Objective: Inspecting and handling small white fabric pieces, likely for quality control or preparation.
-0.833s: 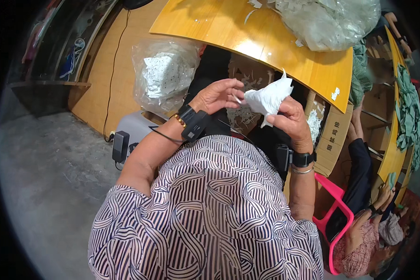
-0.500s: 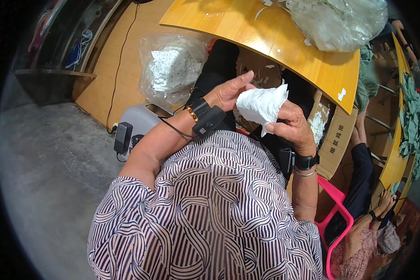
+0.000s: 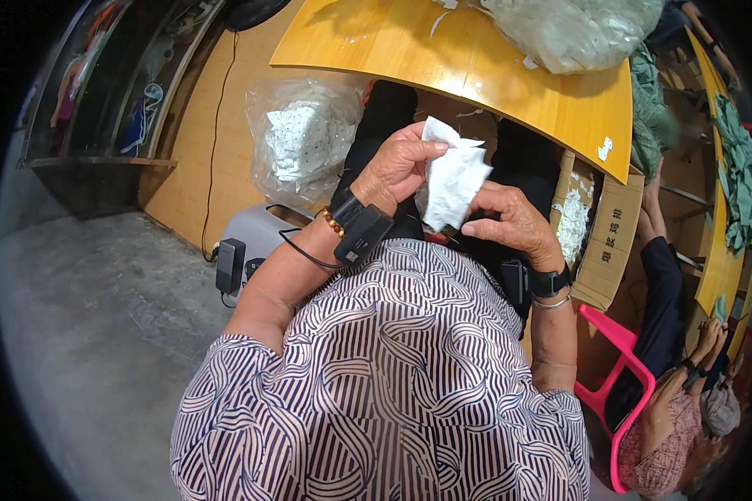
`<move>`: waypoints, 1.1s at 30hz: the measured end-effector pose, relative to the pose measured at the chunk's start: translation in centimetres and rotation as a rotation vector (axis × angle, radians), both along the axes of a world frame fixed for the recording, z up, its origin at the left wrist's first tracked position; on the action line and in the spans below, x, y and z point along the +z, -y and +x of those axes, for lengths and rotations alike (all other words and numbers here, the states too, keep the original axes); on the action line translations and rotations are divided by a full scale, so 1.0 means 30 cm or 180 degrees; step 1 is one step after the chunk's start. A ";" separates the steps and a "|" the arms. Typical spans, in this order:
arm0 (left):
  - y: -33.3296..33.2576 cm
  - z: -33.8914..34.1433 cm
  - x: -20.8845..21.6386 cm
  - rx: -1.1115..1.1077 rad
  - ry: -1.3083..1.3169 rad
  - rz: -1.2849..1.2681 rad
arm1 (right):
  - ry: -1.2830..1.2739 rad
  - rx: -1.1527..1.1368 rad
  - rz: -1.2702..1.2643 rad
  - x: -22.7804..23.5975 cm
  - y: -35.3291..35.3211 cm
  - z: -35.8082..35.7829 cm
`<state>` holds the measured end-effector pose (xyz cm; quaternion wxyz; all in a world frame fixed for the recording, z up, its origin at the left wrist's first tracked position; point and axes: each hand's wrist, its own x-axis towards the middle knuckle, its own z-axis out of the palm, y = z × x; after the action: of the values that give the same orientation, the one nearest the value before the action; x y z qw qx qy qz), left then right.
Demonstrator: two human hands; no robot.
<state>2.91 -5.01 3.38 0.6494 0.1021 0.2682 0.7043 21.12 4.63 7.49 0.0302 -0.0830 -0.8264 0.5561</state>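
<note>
My left hand (image 3: pixel 399 167) is closed on a white cloth piece (image 3: pixel 457 185), thumb on top near its upper end. The cloth looks thin and soft, with pointed, uneven corners, and seems to have more than one layer. It hangs above my lap, between both hands. My right hand (image 3: pixel 516 224) is at the cloth's right edge. Its thumb stands apart from the curled fingers, whose tips are partly hidden beside the cloth. Black bands with small devices sit on both wrists.
A clear plastic bag (image 3: pixel 302 138) of speckled white pieces lies left of my legs. Ahead is a yellow table (image 3: pixel 476 63) bearing another plastic bag (image 3: pixel 572 29). A cardboard box (image 3: pixel 612 242) with white scraps stands right, near a pink chair frame (image 3: pixel 635 392). Other people work at the far right.
The left hand has gone from open beside the cloth to gripping its upper end. The right hand has loosened its hold, and the cloth now hangs more upright and spread.
</note>
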 end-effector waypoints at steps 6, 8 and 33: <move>-0.001 -0.008 0.055 -0.0324 -0.0306 0.0027 | 0.0003 -0.1054 -0.2054 -0.104 -0.050 0.030; -0.010 0.002 0.067 -0.0412 -0.0348 -0.0022 | -0.0582 -0.1029 -0.2333 -0.141 -0.064 0.023; 0.024 0.047 0.053 -0.0729 -0.1055 -0.0770 | -0.0295 -0.1120 -0.2099 -0.082 -0.043 -0.059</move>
<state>4.31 -5.72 4.96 0.6796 0.1675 0.4402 0.5624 19.34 5.92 5.04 0.1343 -0.2037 -0.5739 0.7817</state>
